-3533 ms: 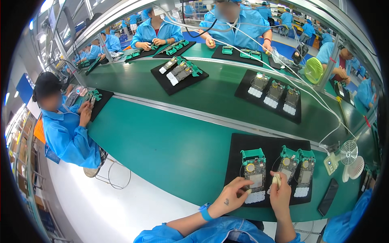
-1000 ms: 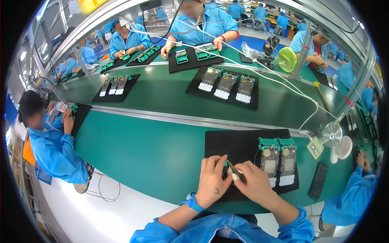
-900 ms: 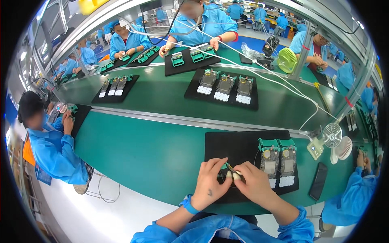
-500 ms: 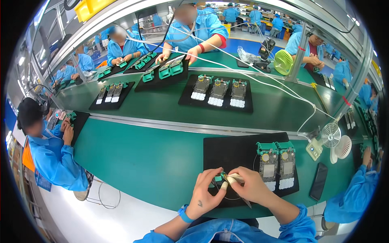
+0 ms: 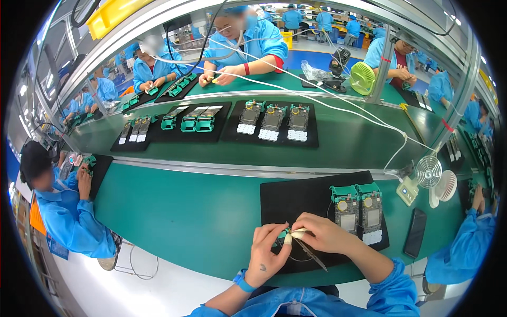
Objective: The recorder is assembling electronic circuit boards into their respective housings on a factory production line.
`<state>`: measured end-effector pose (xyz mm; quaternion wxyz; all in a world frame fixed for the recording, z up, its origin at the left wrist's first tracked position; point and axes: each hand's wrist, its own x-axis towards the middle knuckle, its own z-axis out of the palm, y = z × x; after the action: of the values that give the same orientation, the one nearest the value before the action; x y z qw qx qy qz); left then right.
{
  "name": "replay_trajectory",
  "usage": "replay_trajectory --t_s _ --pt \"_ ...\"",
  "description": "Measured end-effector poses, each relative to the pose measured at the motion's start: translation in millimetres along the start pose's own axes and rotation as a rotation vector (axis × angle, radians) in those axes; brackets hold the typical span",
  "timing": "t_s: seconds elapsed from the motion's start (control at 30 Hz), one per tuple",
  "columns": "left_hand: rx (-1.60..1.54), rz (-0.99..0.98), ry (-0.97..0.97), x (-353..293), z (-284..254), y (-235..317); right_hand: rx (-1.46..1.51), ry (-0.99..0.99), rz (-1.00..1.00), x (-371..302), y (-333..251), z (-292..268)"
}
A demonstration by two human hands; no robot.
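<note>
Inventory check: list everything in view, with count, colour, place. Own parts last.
Table: one, green, foreground
Near mat: one, black, on table
Held board: one, mostly dark, edge-on over near mat
Near boards: two, grey, white and green, near mat's right side
Phone: one, black, right of near mat
White fans: two, white, right
Belt: one, green, beyond table
Belt mats: three, black, on belt
Belt boards: nine, grey, white and green, three per mat
Green fan: one, light green, beyond belt
Yellow bin: one, yellow, upper left
Co-workers: several, blue coats, all around; far ones uncountable
Left hand: one, pinching held board
Right hand: one, likewise
</note>
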<state>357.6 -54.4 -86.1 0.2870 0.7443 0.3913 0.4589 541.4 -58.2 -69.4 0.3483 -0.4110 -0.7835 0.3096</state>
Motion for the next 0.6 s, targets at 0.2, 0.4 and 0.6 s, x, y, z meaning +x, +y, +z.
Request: replay_trajectory --t_s 0.2,0.4,0.6 --pt "0.027 -0.026 0.059 -5.9 10.5 0.1 0.098 0.139 0.072 -8.7 4.3 16.2" --pt "0.033 -0.040 0.080 -3.5 14.0 2.8 0.089 0.257 0.142 -14.5 3.7 24.9" --pt "-0.002 -0.018 0.060 2.4 11.9 -1.6 0.202 0.213 0.084 -23.4 4.1 16.7"
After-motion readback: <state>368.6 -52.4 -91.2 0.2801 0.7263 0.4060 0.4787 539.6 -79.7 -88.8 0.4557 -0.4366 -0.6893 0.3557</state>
